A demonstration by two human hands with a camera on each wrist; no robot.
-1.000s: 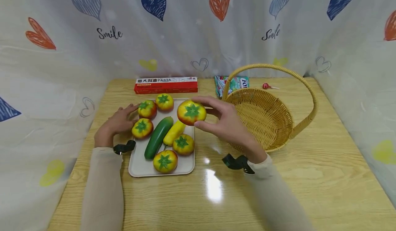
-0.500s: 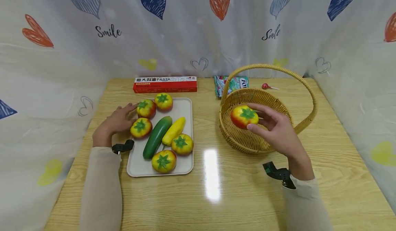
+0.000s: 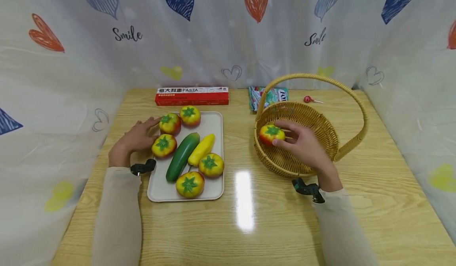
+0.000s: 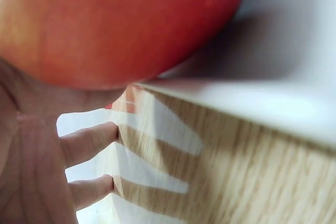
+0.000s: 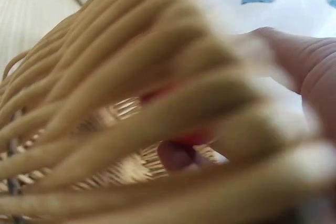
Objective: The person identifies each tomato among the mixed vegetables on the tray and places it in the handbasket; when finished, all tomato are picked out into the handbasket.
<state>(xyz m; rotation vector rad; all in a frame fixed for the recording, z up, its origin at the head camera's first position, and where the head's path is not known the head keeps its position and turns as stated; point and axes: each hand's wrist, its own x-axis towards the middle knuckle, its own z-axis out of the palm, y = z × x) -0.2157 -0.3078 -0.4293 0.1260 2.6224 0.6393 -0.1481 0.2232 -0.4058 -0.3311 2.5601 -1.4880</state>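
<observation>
My right hand grips a yellow-red tomato with a green star-shaped top, inside the left part of the wicker basket. In the right wrist view the basket's weave covers most of that hand and the tomato. My left hand lies at the left edge of the white tray, fingers extended beside two tomatoes. The left wrist view shows a tomato against its index finger, the other fingers spread over the table. Several tomatoes, a dark green cucumber and a long yellow vegetable lie on the tray.
A red pasta box lies behind the tray. Behind the basket are a green candy bag and a red lollipop. The basket's tall handle arches over its opening. A heart-printed curtain surrounds the table.
My right hand has carried the tomato from above the tray rightward to the basket, then lowered it and drawn it slightly left. The left hand has stayed in place.
</observation>
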